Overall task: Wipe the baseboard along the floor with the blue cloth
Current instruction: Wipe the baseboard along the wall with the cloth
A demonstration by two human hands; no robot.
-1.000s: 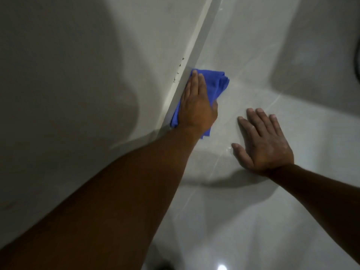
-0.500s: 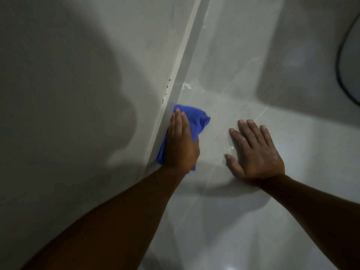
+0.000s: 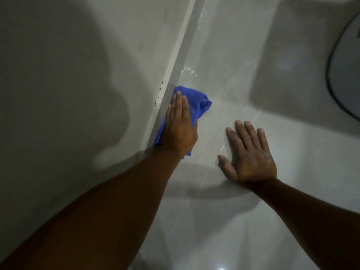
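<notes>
1. Here, in the head view, the left hand (image 3: pixel 180 125) lies flat, fingers together, pressing a crumpled blue cloth (image 3: pixel 196 103) against the pale grey baseboard strip (image 3: pixel 182 55) where it meets the glossy grey tiled floor (image 3: pixel 253 94).
2. The cloth sits bunched in the corner between baseboard and floor, part of it hidden under the palm, a tail showing below the wrist.
3. The right hand (image 3: pixel 251 154) grips nothing; it is spread open, palm down on the tiles just beside the cloth, apparently as a prop.
4. White flecks (image 3: pixel 190 70) mark the floor against the baseboard just beyond the cloth, and small dark chips (image 3: pixel 158 94) dot the strip's top edge.
5. By this evidence the wipe is mid-run: a long stretch of baseboard ahead looks untouched, and how clean the stretch behind the arm is cannot be told.
</notes>
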